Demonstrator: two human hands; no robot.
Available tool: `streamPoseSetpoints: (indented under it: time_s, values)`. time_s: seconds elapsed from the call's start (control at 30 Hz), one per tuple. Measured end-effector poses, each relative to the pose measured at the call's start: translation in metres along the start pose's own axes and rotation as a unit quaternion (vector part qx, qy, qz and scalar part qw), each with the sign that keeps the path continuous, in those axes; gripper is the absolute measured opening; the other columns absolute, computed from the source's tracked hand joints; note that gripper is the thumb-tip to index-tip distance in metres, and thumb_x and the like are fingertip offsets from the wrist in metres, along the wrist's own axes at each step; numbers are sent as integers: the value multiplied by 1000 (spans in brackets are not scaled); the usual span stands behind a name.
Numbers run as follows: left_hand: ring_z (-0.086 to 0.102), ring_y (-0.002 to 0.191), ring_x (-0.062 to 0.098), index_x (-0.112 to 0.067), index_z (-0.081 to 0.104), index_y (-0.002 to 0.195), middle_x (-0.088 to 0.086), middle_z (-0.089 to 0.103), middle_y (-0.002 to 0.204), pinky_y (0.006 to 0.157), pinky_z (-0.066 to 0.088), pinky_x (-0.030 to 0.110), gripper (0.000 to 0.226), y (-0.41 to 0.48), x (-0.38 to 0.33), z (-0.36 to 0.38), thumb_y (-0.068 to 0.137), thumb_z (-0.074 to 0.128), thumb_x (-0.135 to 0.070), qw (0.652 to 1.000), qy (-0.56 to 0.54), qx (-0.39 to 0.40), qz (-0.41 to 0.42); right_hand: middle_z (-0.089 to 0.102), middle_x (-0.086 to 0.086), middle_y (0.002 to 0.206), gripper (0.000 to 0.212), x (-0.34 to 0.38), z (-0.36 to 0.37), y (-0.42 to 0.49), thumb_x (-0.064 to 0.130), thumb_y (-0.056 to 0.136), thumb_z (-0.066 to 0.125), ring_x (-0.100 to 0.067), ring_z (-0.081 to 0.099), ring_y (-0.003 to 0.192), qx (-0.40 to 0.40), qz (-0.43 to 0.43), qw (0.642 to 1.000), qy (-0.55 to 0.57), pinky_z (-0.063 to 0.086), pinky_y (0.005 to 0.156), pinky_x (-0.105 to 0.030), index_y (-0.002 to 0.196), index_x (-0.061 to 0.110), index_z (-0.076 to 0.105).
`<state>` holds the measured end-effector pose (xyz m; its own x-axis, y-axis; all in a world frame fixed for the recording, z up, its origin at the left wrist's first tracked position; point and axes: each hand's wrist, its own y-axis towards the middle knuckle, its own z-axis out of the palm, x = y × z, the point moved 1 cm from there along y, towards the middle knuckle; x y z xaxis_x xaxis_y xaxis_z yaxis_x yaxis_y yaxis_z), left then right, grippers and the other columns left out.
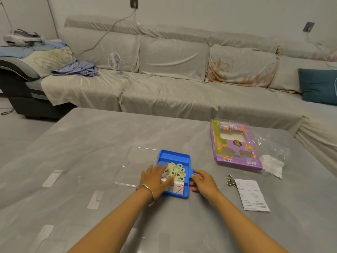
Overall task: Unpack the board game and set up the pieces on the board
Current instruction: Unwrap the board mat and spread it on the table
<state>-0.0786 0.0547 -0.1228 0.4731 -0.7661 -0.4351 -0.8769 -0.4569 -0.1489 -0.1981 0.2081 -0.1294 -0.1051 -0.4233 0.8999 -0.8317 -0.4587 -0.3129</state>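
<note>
The pale round pieces (176,170) carry black and red Chinese characters (purple box (237,145) lettering too blurred).

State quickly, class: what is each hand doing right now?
Left hand: open, fingers resting on the game pieces.
Right hand: open, fingers touching the blue tray.
</note>
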Motion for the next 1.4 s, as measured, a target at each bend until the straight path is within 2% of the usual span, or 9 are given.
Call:
streamPoseSetpoints:
  time_s: [0.23,0.43,0.7,0.8,0.93,1.03,1.1,1.23,1.4]
  values:
    - [-9,143,28,-34,3,147,-3,-8,157,115,-1,45,71,7,10,13,89,31,-63,995,88,31,-27,38,8,142,32,7,20,-12,38,91,55,-9,30,133,8,-210,944,-256,27,108,-26,121,27,59]
    - [-9,144,27,-33,0,147,-3,-7,157,115,-1,43,72,16,43,-1,89,28,-64,995,75,-5,-65,38,4,144,25,19,59,2,27,89,61,-10,36,132,65,-198,956,-207,27,99,-13,114,23,63]
    - [-6,144,27,-34,2,147,-4,-4,157,115,2,43,72,31,107,-32,88,29,-64,990,66,-29,-118,43,3,142,16,51,135,31,25,83,69,-12,38,132,63,-179,972,-140,30,99,-16,98,18,71]
    - [-5,144,27,-35,10,146,-3,0,157,116,4,43,72,31,126,-43,86,30,-68,992,42,-48,-109,53,7,123,16,64,155,36,25,81,71,-9,45,121,73,-172,975,-121,35,98,-20,94,17,73]
    - [7,144,24,-35,36,136,-5,23,152,114,13,40,74,26,123,-61,74,40,-75,981,-123,-150,-27,62,10,94,12,83,157,36,22,81,71,-8,57,95,46,-155,987,-14,44,85,-19,88,13,71]
    - [51,118,19,-32,55,116,-10,57,120,92,45,21,51,25,100,-83,74,60,-61,945,-275,-178,25,66,1,95,16,104,138,31,18,88,63,-9,60,89,53,-140,988,43,46,72,-8,97,6,68]
    - [61,94,14,-28,62,100,-9,65,98,72,50,16,27,25,80,-97,76,72,-36,920,-347,-182,30,66,-1,91,15,117,121,20,19,91,58,-10,61,83,67,-126,988,66,48,67,-7,98,8,65]
    - [59,69,10,-22,63,77,-4,64,74,59,47,18,13,25,44,-113,77,72,-32,887,-386,-253,-3,69,-2,102,24,130,87,-4,33,94,50,-15,64,97,128,-113,981,92,54,80,-21,108,18,63]
    - [42,52,13,-11,52,59,4,50,56,48,33,18,41,16,4,-121,85,60,-42,866,-435,-239,-66,70,5,102,20,135,45,-32,36,90,56,-13,64,98,141,-135,981,22,53,85,-26,105,26,66]
